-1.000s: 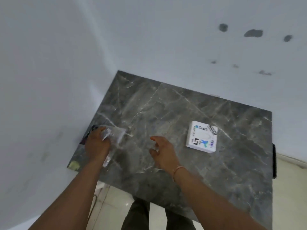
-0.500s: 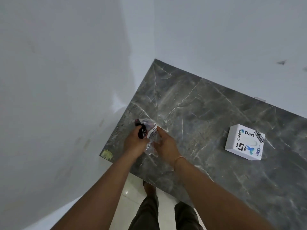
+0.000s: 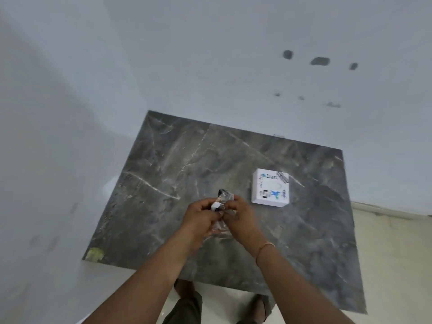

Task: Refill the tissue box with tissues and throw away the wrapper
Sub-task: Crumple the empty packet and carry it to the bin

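Note:
A crumpled clear plastic wrapper (image 3: 224, 199) with black and white print is pinched between both hands above the middle of the dark marble table (image 3: 177, 164). My left hand (image 3: 201, 216) grips it from the left and my right hand (image 3: 240, 216) from the right, fingertips meeting. More clear plastic hangs below the hands. The white tissue box (image 3: 270, 188), printed with "Dart" and coloured logos, lies flat on the table to the right of my hands, apart from them.
The table stands in a corner between two pale walls; the back wall has dark marks (image 3: 319, 61). A yellowish sticker (image 3: 94, 254) sits at the table's near left corner. Pale floor and my legs show below the near edge.
My right hand joined the left on the wrapper, and both lifted it from the table's left side toward the middle. The camera view swung, so the box looks closer to my hands.

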